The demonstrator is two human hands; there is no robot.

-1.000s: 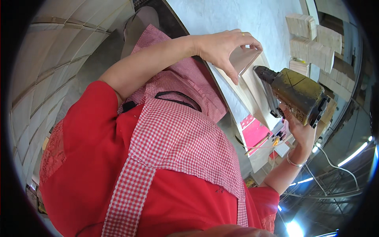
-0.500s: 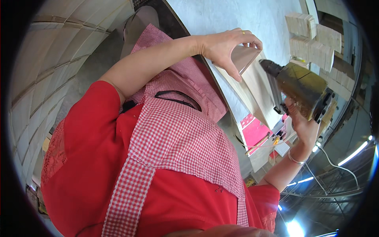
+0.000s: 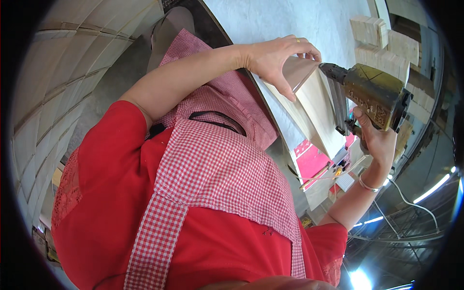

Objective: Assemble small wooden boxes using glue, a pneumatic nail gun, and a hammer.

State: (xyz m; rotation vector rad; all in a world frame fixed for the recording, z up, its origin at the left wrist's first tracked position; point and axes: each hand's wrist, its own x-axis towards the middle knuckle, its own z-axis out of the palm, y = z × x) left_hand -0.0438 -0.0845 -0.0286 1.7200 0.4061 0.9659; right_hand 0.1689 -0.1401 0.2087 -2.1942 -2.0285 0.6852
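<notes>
My left hand (image 3: 282, 62) spans the end of a wooden box frame (image 3: 316, 104), thumb on the near side and fingers on the far side. Between them stands a thin end panel (image 3: 299, 72) of the frame. In my right hand (image 3: 377, 140) is a yellow-brown nail gun (image 3: 372, 92), worn and scuffed, its handle mostly hidden behind its body and my fingers. Its dark nose meets the far corner of the frame, right beside my left fingertips; whether it presses on the wood I cannot tell.
A pale worktop (image 3: 280, 21) lies under the frame. Stacked wooden pieces (image 3: 382, 55) stand at its far right. Pink sheet material (image 3: 311, 162), a stick-like tool (image 3: 316, 175) and small items lie near the frame's lower end. Large boards (image 3: 63, 87) are stacked on the left.
The nail gun has swung up and levelled, bringing its nose to the frame's corner by my left fingers. My left hand and the frame have stayed put.
</notes>
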